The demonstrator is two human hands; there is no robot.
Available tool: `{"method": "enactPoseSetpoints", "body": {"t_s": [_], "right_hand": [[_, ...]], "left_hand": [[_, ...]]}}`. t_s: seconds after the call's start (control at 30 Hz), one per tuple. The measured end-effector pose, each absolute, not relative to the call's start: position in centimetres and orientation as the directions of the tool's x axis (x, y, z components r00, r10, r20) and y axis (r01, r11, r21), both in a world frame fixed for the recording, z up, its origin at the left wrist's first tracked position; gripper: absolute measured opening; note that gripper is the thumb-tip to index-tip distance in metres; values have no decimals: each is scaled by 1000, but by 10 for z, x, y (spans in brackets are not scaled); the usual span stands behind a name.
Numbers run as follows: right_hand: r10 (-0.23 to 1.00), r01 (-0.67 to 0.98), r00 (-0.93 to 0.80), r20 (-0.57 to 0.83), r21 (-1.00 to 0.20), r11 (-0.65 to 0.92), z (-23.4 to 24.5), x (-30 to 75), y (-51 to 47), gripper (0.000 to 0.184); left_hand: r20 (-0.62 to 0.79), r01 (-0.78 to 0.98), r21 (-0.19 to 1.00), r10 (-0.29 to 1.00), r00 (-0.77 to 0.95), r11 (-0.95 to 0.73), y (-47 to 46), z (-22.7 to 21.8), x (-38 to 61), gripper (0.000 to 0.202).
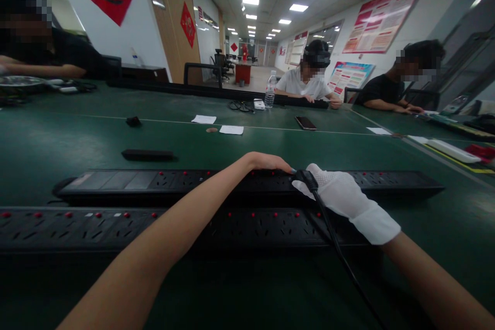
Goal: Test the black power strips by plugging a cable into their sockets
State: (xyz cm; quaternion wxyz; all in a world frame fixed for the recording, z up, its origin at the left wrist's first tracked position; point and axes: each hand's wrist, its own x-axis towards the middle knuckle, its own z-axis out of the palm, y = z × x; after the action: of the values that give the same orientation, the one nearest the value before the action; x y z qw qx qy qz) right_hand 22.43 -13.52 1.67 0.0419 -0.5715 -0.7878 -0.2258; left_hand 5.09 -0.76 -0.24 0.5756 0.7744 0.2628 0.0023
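My right hand (340, 192), in a white glove, is closed around a black power plug (307, 179) above the far power strip. Its black cable (340, 252) runs down past the near strip to the bottom edge. My bare left hand (269, 161) reaches over the far strip with fingers drawn together, its fingertips close to the plug. A small pale spot shows there; what those fingers hold is unclear. The far power strip (135, 180) is long and black, with sockets and red dots. Nearer to me lies a second black power strip (85, 224), partly covered by my left forearm.
On the green table (88, 136) are a narrow black piece (149, 154), a small black object (133, 121), white papers (231, 129), a phone (305, 123), and a water bottle (270, 90). A long black bar lies farther back. Several people sit around the table.
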Motion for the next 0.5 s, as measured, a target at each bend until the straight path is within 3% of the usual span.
{"method": "enactPoseSetpoints", "body": {"t_s": [0.17,0.33,0.43,0.5], "right_hand": [[893,924,-337,299,289,252,19,223,-136,48],[889,937,-338,308,194,289,22,217,-136,42],[889,942,-334,312,76,327,22,213,-135,36],[893,931,-307,328,-91,354,21,212,-134,33]], "left_hand": [[-310,399,908,434,846,-129,-9,-6,50,36],[-354,415,908,412,840,-65,-10,-4,49,40],[-382,428,903,385,841,-39,-9,-3,47,40],[-396,430,903,351,848,-21,-8,-3,44,38]]}}
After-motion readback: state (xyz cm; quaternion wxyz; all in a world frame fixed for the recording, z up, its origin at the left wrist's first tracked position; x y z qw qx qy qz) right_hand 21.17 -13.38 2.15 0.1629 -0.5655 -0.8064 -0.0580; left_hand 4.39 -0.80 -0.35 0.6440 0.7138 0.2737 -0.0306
